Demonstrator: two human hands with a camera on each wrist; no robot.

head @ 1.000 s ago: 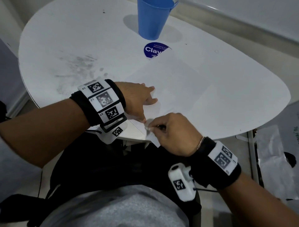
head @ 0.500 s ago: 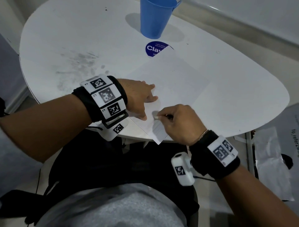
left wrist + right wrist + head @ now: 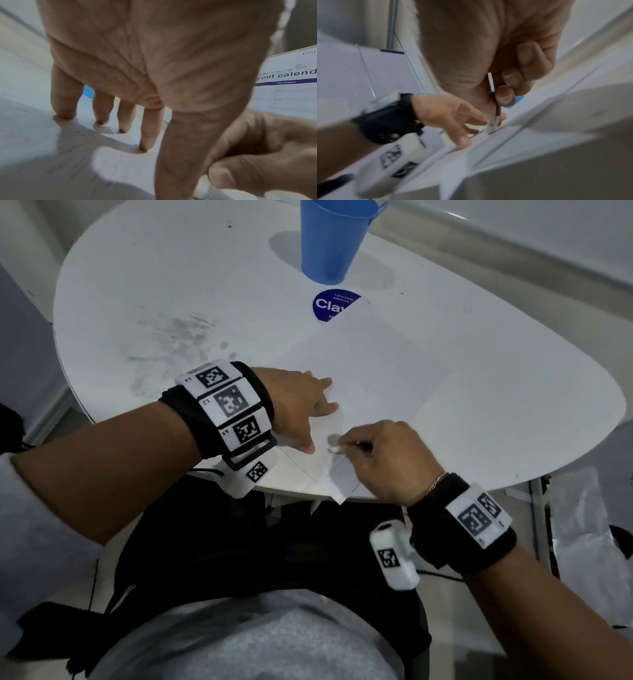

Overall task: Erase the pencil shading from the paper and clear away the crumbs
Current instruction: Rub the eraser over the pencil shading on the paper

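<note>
Right hand pinching eraser on paper, left hand flat alongside.

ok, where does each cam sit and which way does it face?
Head: on the head, facing down at the table; shows both forearms and hands.
Left wrist: under the left hand, facing along its fingers, which press the paper.
Right wrist: under the right hand, facing its pinched eraser.
All three share the left hand.
</note>
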